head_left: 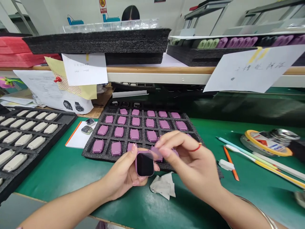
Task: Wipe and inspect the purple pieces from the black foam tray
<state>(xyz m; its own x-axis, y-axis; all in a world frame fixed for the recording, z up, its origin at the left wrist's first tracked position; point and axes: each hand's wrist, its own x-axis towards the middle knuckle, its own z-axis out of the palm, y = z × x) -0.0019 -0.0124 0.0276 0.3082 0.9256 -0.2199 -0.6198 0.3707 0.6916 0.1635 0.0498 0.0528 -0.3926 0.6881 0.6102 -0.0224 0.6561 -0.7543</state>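
My left hand [130,170] is wrapped round a smartwatch [145,164] with a purple case and a dark square screen facing up. Thumb and fingers of my right hand [188,156] are pinched together just above the watch's upper right corner, on what looks like a thin clear film [156,153]. Behind both hands lies a black foam tray [87,153] with rows of purple watch cases [116,148], partly covered by my hands. A crumpled white cloth [164,186] lies on the green table between my forearms.
To the left stands a foam tray of white cases [35,143]; two small watches [87,129] sit on a white pad [77,140]. Pens [247,156], an orange stick [231,163] and a tape roll [267,144] lie at right. A loaded shelf [154,76] crosses the back; a person [130,13] is beyond.
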